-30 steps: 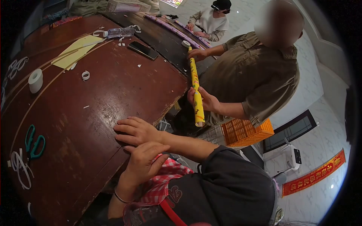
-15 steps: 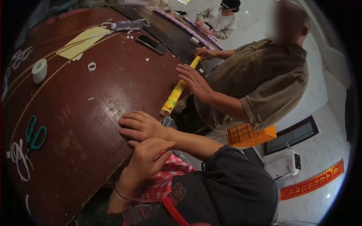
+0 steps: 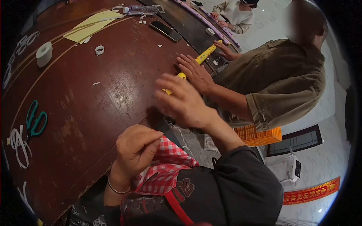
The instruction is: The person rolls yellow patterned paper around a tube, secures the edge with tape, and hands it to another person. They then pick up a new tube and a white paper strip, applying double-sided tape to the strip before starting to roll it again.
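Observation:
My right hand [image 3: 184,101], somewhat blurred, is raised with fingers stretched out at the near end of a yellow patterned tube [image 3: 206,54], hiding part of that end. My left hand [image 3: 136,148], a bangle at its wrist, is closed at the table's front edge, thumb and fingertips pressed together. Its fingertips meet the corner of my red-and-white checked apron [image 3: 171,147]; I cannot tell what they pinch. Across from me a person's hand [image 3: 194,73] lies flat over the tube, and that person's other hand [image 3: 226,51] is at its far end.
On the brown table [image 3: 86,132] lie teal scissors [image 3: 37,122], a white tape roll [image 3: 44,54], a smaller roll [image 3: 99,50], yellow paper [image 3: 92,27], a phone [image 3: 165,31] and a plastic bottle [image 3: 141,10]. An orange crate [image 3: 260,135] stands behind the person. Another person [image 3: 237,15] works farther off.
My right hand has lifted off the table and moved right to the tube's near end. My left hand has parted from it, moving slightly left. The person's hand has shifted along the tube.

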A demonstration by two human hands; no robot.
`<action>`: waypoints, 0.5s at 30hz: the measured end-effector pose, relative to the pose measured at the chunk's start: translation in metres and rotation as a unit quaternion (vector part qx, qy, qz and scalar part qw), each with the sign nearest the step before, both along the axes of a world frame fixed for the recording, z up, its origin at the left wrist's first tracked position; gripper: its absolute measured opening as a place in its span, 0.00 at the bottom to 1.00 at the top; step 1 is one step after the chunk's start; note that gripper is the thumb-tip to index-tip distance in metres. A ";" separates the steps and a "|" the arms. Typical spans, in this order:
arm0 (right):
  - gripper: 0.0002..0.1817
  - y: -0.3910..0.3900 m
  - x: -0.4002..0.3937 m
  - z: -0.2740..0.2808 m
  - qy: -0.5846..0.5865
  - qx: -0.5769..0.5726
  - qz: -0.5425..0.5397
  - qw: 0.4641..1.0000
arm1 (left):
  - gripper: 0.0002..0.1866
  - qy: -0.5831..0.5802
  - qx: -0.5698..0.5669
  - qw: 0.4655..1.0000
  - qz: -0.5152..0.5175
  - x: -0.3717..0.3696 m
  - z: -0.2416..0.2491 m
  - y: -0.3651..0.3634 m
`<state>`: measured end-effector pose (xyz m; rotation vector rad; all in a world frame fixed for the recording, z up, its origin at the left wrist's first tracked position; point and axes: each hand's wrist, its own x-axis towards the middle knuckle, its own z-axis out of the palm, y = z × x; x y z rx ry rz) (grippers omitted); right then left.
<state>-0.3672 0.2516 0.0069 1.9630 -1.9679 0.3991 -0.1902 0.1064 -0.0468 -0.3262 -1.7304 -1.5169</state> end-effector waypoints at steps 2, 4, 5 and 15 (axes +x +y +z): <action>0.28 0.012 -0.027 0.010 0.073 0.028 -0.088 0.993 | 0.07 0.002 0.001 1.000 -0.001 -0.002 -0.001 0.002; 0.27 0.015 -0.047 -0.001 0.107 0.081 -0.120 0.984 | 0.07 0.004 0.001 1.000 -0.002 -0.005 -0.002 0.003; 0.27 0.013 -0.049 -0.008 0.107 0.083 -0.118 0.984 | 0.07 0.006 -0.020 1.000 0.003 -0.005 -0.002 0.003; 0.33 0.006 -0.053 -0.033 0.075 0.149 -0.122 0.978 | 0.09 0.006 -0.062 0.998 0.011 -0.007 -0.005 0.003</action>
